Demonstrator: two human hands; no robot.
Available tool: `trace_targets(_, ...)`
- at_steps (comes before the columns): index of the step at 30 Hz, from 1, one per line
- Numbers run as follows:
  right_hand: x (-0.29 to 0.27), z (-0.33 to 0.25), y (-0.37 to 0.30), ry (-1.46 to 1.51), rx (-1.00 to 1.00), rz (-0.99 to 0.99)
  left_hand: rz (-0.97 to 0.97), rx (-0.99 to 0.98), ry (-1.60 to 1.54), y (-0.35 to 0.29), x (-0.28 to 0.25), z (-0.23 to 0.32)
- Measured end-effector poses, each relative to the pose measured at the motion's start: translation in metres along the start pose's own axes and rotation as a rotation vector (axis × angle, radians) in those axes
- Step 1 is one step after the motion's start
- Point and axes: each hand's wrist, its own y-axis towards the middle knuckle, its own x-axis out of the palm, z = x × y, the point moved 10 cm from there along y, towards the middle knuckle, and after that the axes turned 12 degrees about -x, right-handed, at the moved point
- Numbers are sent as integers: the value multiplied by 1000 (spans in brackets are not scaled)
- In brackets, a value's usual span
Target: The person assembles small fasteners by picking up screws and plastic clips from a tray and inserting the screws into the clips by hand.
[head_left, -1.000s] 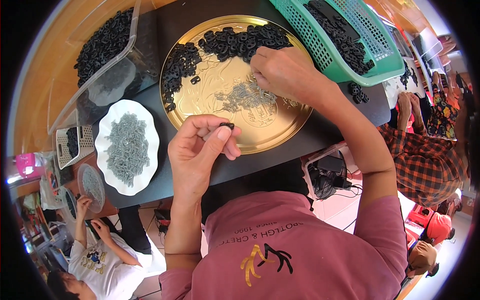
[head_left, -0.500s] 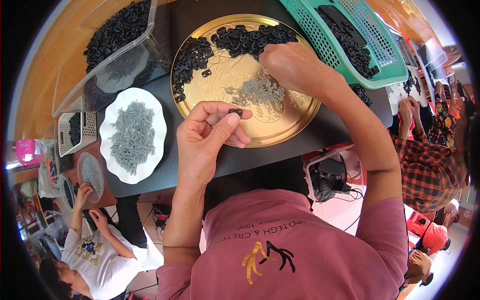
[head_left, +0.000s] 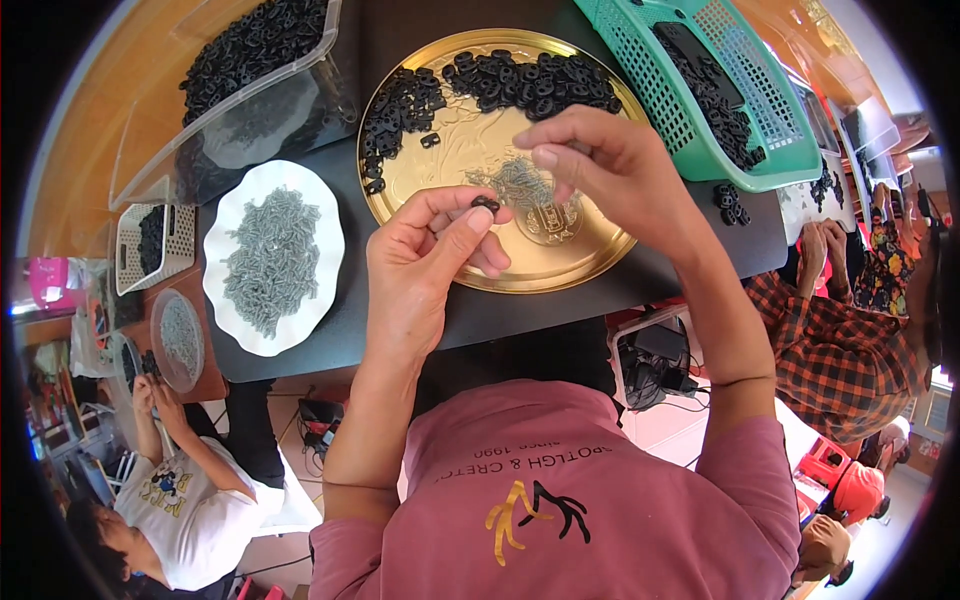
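My left hand (head_left: 420, 265) pinches a small black plastic piece (head_left: 485, 203) between thumb and forefinger, low over the near side of a round gold tray (head_left: 410, 190). My right hand (head_left: 610, 170) hovers above the tray's right half. Its thumb and forefinger are a little apart, and I see nothing between them. Small silvery screws (head_left: 520, 182) lie heaped in the tray, just left of and below that hand. Many black plastic pieces (head_left: 535, 85) line its far and left sides, with a few single ones closer in.
Left of the tray, a white scalloped plate (head_left: 329, 235) holds many silvery screws. A clear bin (head_left: 325, 48) of black pieces stands behind it. At far right sits a green basket (head_left: 735, 178) with black pieces and a phone-like slab (head_left: 700, 62). Other people work at both sides.
My right hand has pulled back from the tray's far right, toward me, and its thumb and forefinger now show. My left hand keeps its black piece. The view has shifted slightly.
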Motion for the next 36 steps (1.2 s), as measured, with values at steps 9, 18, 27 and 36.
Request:
trace_targets(9,21,1,-20,420,99,115,-53,19,-20,-3,11,0)
trace_targets(18,23,2,-30,390,101,203,-63,8,29,-5,20,1)
trace_targets(27,22,-2,-34,314,49,194,-85,18,9,-6,25,1)
trace_targets(36,20,-3,-33,326,22,196,-80,14,26,-5,25,0)
